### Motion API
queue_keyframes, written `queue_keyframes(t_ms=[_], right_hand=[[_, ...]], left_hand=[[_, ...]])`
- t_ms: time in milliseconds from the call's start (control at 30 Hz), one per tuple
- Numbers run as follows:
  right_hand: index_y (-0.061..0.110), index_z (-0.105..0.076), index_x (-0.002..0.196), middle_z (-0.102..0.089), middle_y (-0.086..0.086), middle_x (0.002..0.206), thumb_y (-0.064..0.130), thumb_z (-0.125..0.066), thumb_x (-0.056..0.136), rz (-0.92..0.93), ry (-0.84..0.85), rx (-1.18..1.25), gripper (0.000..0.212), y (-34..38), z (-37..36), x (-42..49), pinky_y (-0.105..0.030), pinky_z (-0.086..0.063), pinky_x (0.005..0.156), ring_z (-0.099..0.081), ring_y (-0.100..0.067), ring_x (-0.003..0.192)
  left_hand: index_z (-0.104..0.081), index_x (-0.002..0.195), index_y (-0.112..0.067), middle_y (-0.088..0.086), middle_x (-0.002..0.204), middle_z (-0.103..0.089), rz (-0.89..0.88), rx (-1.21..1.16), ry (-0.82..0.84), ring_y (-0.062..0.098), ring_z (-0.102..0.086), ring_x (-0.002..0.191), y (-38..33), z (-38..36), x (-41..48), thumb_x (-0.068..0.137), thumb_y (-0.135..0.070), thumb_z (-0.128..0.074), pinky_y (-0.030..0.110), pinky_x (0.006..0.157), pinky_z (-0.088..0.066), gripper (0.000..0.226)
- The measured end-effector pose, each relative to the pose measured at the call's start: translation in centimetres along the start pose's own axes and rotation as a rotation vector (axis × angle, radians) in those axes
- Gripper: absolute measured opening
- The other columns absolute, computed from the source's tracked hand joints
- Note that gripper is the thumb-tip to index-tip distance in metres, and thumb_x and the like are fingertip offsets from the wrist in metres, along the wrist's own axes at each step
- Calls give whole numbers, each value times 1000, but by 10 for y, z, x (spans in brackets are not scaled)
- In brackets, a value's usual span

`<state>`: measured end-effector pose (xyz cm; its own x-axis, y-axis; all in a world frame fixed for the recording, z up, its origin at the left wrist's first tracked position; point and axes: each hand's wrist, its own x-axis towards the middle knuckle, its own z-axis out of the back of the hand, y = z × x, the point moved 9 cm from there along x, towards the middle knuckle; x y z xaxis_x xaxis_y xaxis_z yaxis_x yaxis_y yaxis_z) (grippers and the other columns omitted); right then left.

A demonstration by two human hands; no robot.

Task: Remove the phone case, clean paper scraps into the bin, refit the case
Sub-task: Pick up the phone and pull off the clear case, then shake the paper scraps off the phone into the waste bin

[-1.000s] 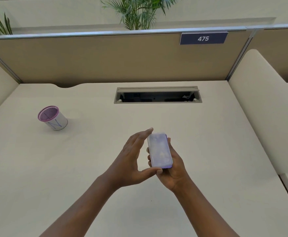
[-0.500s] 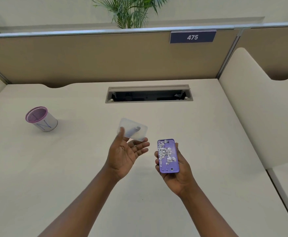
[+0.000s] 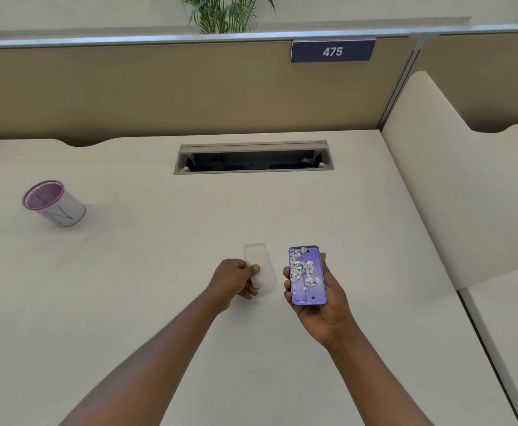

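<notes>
My right hand (image 3: 322, 305) holds a purple phone (image 3: 307, 275) flat, back up, with several small white paper scraps (image 3: 303, 269) scattered over it. To its left, my left hand (image 3: 234, 281) grips the clear, frosted phone case (image 3: 260, 267) by its near end, low over the desk (image 3: 128, 287); whether the case touches the desk I cannot tell. The bin (image 3: 53, 202), a small white cup with a purple mesh rim and blue scribbles, stands at the far left of the desk, well away from both hands.
A cable slot (image 3: 253, 157) with its flap open is set into the desk straight ahead. Tan partition walls (image 3: 159, 87) close off the back, with a sign reading 475 (image 3: 333, 51). A cream divider (image 3: 466, 195) rises on the right.
The case came off the phone in my left hand, exposing the scraps, and has since moved down toward the desk beside the phone. My right hand stayed put with the phone.
</notes>
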<state>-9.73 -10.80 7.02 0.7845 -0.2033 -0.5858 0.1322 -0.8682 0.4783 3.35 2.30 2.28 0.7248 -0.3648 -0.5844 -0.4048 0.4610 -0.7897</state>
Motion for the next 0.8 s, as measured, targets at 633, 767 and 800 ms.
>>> queue_keyframes(t_ms=[633,767,800], right_hand=[[11,-83,97,-80,-12,87,49,-55,86,-10,149,-38,49,7,-23,7,-30,-61,55,-72,-21,61],[12,-84,99,-78,-10,85,58,-53,86,-77,214,-113,57,-2,-51,8,-29,-59,53,-70,-21,61],[11,-83,102,-77,-11,87,59,-54,86,-100,222,-139,59,-5,-58,9,-29,-58,53,-68,-21,61]], left_hand=[[-60,137,-18,10,139,-63,-237,-282,399,30,-60,126,-52,-25,-48,90,-46,-65,48,99,-46,54],[-48,148,-19,6,149,-54,-290,-361,574,27,-52,130,-62,-18,-65,85,-42,-76,49,110,-36,73],[-48,148,-21,4,147,-56,-288,-382,590,23,-53,128,-64,-12,-67,83,-41,-78,45,109,-37,74]])
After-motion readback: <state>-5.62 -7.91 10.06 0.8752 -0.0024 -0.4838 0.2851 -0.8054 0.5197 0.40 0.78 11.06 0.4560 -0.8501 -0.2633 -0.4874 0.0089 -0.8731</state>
